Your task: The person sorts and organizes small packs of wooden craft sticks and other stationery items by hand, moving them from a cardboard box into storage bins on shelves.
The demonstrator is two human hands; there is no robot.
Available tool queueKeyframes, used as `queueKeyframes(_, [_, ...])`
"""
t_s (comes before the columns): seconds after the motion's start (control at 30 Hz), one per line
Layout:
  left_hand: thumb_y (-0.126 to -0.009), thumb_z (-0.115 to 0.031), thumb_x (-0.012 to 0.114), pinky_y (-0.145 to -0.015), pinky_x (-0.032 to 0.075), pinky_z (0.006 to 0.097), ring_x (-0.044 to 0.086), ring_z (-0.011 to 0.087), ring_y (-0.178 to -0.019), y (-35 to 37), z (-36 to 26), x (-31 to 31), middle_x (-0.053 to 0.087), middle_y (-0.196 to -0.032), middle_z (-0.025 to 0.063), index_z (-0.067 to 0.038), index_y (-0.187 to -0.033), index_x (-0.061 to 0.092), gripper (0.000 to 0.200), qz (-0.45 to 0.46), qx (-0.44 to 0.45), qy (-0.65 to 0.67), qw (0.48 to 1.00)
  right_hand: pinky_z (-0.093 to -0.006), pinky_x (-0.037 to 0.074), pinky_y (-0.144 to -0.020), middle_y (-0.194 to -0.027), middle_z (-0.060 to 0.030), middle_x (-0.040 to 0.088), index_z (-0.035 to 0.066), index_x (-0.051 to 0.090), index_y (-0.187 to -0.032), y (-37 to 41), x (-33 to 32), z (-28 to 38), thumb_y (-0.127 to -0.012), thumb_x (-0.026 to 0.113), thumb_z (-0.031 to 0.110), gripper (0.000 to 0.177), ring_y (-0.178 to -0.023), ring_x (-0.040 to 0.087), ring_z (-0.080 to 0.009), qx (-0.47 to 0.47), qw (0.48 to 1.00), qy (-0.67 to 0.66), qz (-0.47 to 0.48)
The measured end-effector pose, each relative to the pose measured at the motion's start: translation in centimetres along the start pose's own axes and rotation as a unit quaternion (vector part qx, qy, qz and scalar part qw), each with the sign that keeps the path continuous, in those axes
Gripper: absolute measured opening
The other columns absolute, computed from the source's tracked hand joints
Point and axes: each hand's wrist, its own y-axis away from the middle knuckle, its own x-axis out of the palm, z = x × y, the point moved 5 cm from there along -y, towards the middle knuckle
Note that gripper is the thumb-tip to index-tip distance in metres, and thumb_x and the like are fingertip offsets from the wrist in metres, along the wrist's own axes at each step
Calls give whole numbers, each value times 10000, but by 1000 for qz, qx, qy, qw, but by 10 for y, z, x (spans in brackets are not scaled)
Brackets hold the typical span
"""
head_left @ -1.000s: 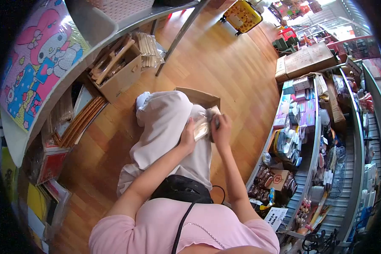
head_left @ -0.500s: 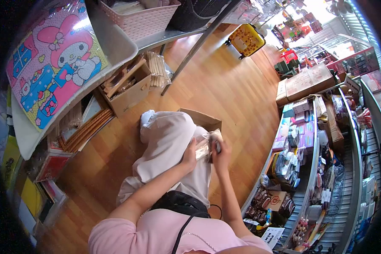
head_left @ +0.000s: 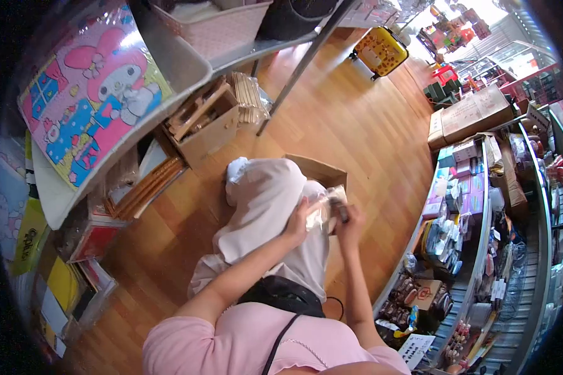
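My left hand (head_left: 298, 224) is closed on the near side of a shiny clear plastic packet (head_left: 318, 217) above my lap. What the packet contains is lost in glare. My right hand (head_left: 350, 224) has its fingers curled round a small dark object (head_left: 339, 210), held against the packet's right side. Motion blur hides what kind of object it is. Just beyond my knees, partly hidden by them and the hands, an open cardboard box (head_left: 322, 170) sits on the floor.
At left, a table (head_left: 191, 84) carries a cartoon-print board (head_left: 100, 94) and a pink basket (head_left: 216, 31). Beneath it stands a carton of wooden pieces (head_left: 213, 134). Packed shelves (head_left: 453, 219) line the right. A yellow suitcase (head_left: 381, 53) stands farther off.
The whole view has shifted, so the surroundings appear farther right. Both hands stay together at the packet; the dark object in my right hand shows more and is blurred.
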Motion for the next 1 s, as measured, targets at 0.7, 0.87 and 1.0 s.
queueKeyframes(0.7, [-940, -409, 370, -825, 457, 307, 583, 197, -933, -4, -1, -5, 585, -1048, 130, 21, -1105, 525, 485, -16, 40, -83, 996, -369, 416, -625, -738, -142, 566, 46, 646, -947, -14, 15, -5, -746, 597, 43, 206, -701, 538, -301, 40, 994, -93, -37])
queueKeyframes(0.87, [-947, -408, 347, -799, 458, 289, 580, 168, -878, 1, -8, -8, 598, -1020, 115, -6, -1084, 563, 477, -45, 44, -127, 990, -346, 385, -587, -622, -102, 497, 88, 665, -956, 29, 7, 75, -702, 617, 36, 264, -604, 505, -265, -82, 988, -129, -4])
queueKeyframes(1.0, [-947, -400, 349, -782, 467, 297, 584, 173, -860, -8, 3, -13, 593, -1009, 126, -29, -1056, 574, 447, -54, 54, -79, 994, -367, 375, -595, -610, -79, 488, 131, 666, -932, 11, 10, 35, -714, 606, 64, 236, -617, 498, -250, -117, 989, -88, 2])
